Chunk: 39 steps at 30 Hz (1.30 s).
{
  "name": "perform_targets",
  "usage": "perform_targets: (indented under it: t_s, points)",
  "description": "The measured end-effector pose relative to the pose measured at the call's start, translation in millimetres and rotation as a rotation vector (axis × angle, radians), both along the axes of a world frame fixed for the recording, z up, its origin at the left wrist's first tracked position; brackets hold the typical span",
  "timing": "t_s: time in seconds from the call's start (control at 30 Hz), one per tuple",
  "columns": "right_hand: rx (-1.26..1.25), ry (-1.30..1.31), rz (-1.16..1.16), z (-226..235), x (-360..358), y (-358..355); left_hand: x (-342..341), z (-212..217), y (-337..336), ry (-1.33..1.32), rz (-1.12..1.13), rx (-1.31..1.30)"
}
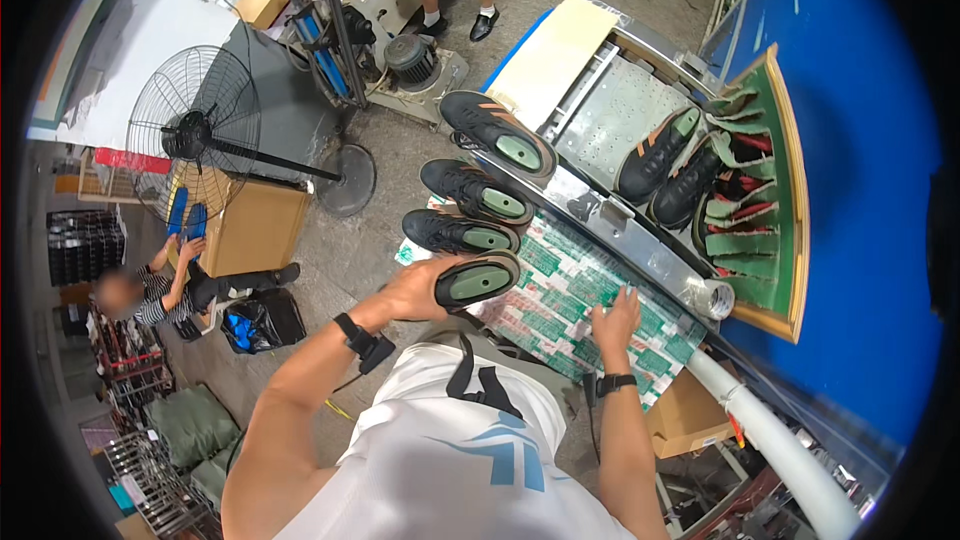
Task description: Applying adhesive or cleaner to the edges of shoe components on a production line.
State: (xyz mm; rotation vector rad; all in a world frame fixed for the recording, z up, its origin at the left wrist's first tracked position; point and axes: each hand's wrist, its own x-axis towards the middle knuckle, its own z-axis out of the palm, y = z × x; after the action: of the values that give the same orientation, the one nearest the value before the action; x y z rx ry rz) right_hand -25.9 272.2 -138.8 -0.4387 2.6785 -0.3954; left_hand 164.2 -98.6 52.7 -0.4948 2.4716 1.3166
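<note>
My left hand (417, 290) is closed around a dark sneaker (480, 281) with a green insole, its opening turned up. Two more black sneakers, the nearer one (460, 233) and the farther one (476, 192), lie side by side just beyond it on the table. Farther off, another black sneaker (497, 137) with orange stripes rests at the metal edge of the machine. My right hand (614, 321) is over the table's green-and-white patterned cover (545, 285), thumb and fingers apart, with nothing visible in it.
A conveyor machine (605, 110) carries two black sneakers (655, 155) beside a green fabric-strip curtain (755, 195). A white pipe (775, 435) and open cardboard box (690, 410) are at the right. Left stand a floor fan (190, 135) and a seated person (160, 295).
</note>
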Motion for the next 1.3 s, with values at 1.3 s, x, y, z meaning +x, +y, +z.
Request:
perform_targets:
  t_s: [1.3]
  points:
    - [0.072, 0.584, 0.214, 68, -438, -456, -36, -91, -138, 0.308, -0.134, 0.089]
